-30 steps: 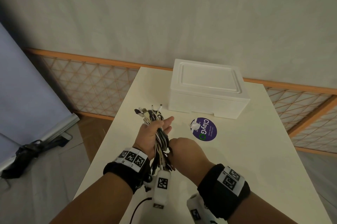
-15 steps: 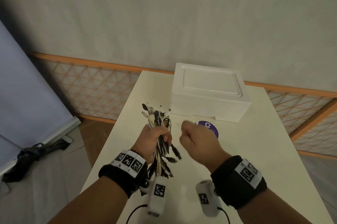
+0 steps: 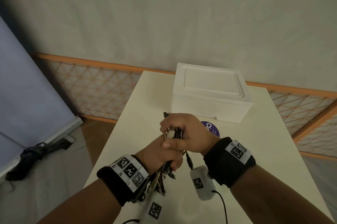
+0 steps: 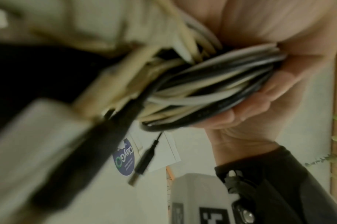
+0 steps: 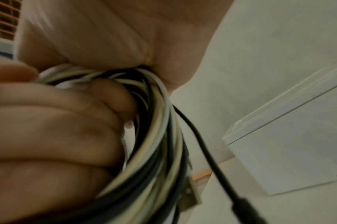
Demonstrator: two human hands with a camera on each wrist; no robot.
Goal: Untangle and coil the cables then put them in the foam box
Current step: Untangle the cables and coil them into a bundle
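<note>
Both hands are gripping the cables above the table: the left hand is curling round the bundle low down, the right hand clamping it higher up (plugs are dangling below). The foam box is sitting lidded beyond, near a wall.

Cables black, white, cream; foam box white; sticker purple; table cream.

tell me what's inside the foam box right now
Nothing inside can be seen: the foam box sits on the table with its lid on. The cables are outside, held by both hands.
</note>
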